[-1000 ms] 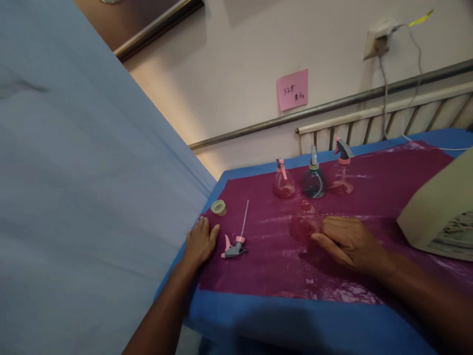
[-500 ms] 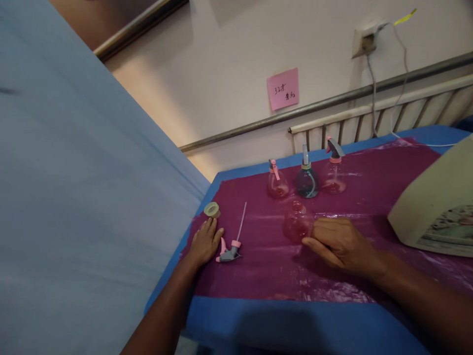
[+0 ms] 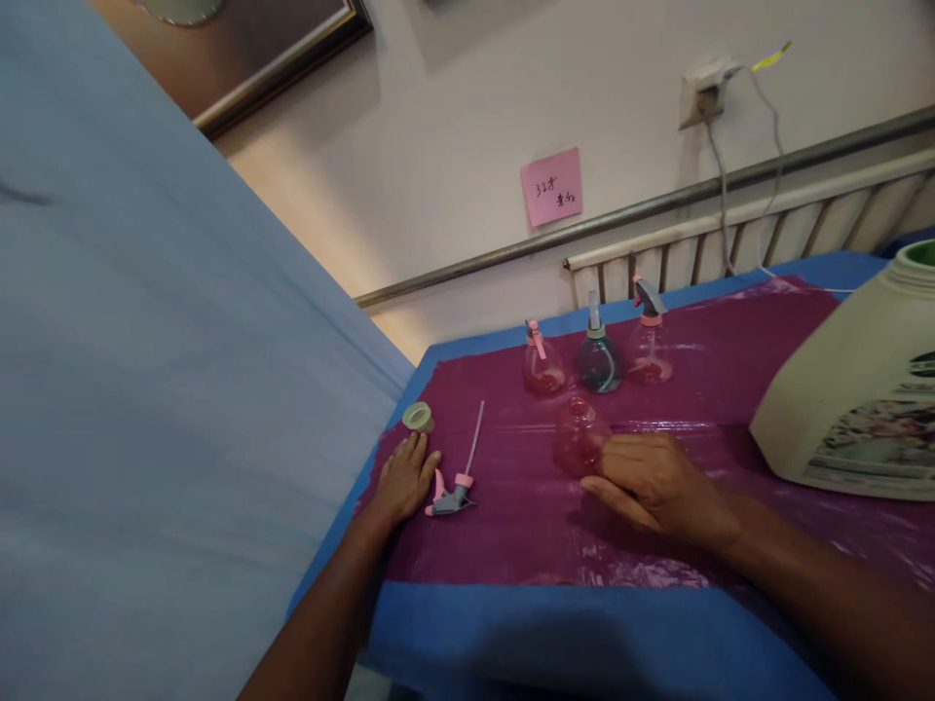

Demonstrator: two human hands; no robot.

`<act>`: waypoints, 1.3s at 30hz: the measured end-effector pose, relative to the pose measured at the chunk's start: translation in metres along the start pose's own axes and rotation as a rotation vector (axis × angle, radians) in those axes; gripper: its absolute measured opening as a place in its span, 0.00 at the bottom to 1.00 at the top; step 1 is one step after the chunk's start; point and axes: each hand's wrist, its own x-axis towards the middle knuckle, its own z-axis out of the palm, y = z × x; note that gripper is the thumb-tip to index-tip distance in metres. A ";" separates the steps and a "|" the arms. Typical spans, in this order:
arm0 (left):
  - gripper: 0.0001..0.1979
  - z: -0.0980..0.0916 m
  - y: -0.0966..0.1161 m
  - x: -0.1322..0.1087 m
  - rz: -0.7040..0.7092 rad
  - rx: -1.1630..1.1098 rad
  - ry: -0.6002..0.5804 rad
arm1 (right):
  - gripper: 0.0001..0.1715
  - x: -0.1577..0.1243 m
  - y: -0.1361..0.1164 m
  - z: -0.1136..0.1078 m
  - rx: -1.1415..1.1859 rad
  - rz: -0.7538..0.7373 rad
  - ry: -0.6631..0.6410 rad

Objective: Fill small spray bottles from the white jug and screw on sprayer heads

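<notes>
One right hand [image 3: 650, 482] curls at the right side of a clear pink, round plastic bottle [image 3: 576, 444]; I can't tell if it grips. Well left, beside the flat left hand [image 3: 406, 479], a pink-and-grey plastic spray top [image 3: 451, 500] lies, thin tube [image 3: 474, 438] pointing away.

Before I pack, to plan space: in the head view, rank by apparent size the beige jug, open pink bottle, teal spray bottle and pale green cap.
1. Beige jug
2. Open pink bottle and teal spray bottle: too alike to rank
3. Pale green cap
</notes>
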 end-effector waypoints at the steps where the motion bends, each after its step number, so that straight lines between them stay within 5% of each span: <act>1: 0.43 0.000 0.000 -0.001 -0.004 0.000 0.004 | 0.25 0.000 0.000 0.001 -0.001 0.002 -0.001; 12: 0.39 -0.024 -0.007 -0.032 -0.002 0.000 0.137 | 0.25 0.002 0.001 0.002 -0.025 -0.020 0.019; 17: 0.36 -0.036 0.042 -0.069 0.162 -0.146 0.245 | 0.26 0.002 0.000 0.002 -0.017 -0.024 0.017; 20: 0.35 -0.038 0.075 -0.083 0.311 -0.139 0.211 | 0.26 0.002 -0.001 0.002 -0.019 -0.030 0.013; 25: 0.31 -0.041 0.089 -0.089 0.314 -0.131 0.198 | 0.26 0.004 0.001 0.000 -0.049 -0.024 0.031; 29: 0.30 -0.048 0.084 -0.085 0.234 -0.115 0.174 | 0.23 0.006 0.004 -0.006 -0.055 0.105 0.135; 33: 0.28 -0.057 0.089 -0.079 0.152 -0.054 0.239 | 0.06 0.006 0.011 -0.004 -0.015 0.346 0.238; 39: 0.28 -0.044 0.136 -0.090 0.409 -0.259 0.391 | 0.57 -0.004 0.027 0.028 0.101 0.658 0.027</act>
